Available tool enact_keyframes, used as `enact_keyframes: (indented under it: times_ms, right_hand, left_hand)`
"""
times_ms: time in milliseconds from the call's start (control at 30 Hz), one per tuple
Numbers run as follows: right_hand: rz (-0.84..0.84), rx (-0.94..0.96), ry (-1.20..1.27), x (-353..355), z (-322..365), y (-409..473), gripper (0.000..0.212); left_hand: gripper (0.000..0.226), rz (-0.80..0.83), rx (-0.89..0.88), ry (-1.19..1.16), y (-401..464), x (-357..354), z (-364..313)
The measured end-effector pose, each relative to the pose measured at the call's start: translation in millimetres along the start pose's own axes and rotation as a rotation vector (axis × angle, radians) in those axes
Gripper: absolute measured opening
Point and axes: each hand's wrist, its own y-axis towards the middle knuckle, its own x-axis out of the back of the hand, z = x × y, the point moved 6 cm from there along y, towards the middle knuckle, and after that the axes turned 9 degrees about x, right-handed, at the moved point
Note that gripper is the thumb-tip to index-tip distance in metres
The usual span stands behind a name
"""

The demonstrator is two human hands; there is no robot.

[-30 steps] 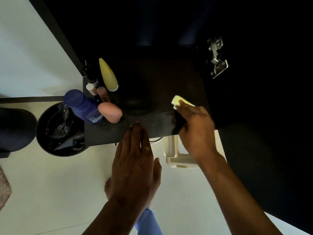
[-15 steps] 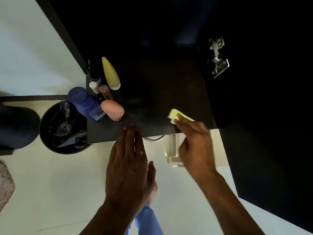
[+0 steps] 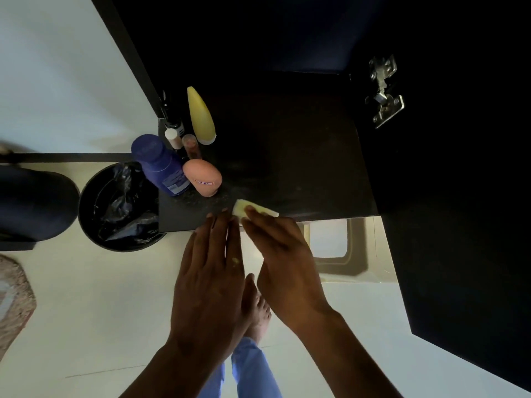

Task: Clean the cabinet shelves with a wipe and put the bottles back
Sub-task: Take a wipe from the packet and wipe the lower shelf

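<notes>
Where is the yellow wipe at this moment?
In the head view, the yellow wipe lies under the right hand at the shelf's front edge, right of the pink bottle.

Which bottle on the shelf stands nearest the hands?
The short peach-pink bottle, just left of the wipe under the right hand. The blue and yellow bottles stand farther away.

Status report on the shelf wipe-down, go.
Right hand presses wipe at shelf front edge. Left hand flat beside it, empty. Bottles clustered left, not in the way.
</notes>
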Motion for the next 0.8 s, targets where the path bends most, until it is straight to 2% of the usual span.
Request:
enact_keyframes:
  times_ms: [67,167,267,467,800]
  right_hand:
    - [-0.035,-0.017,0.009,5.2,-7.9,-0.7,0.069]
    - [-0.107,-0.143,-0.018,17.5,-26.8,-2.3,0.073]
    - [-0.082,-0.208,-0.041,14.0,-26.4,0.5,0.073]
    - [-0.045,-0.001,-0.054,-0.8,1.3,25.9,0.073]
    - [0.049,0.165,-0.071,-25.5,37.5,19.5,0.077]
  left_hand:
    - [0.099,0.001,0.001,0.020,-2.5,2.9,7.9]
    - [0.103,-0.009,0.017,0.023,-3.8,6.0,14.9]
    - [0.102,-0.025,0.033,0.020,-3.7,3.5,15.5]
    - [0.097,-0.071,0.042,0.008,-6.0,0.9,16.7]
    - [0.094,-0.120,0.091,-0.039,-15.3,-1.9,44.5]
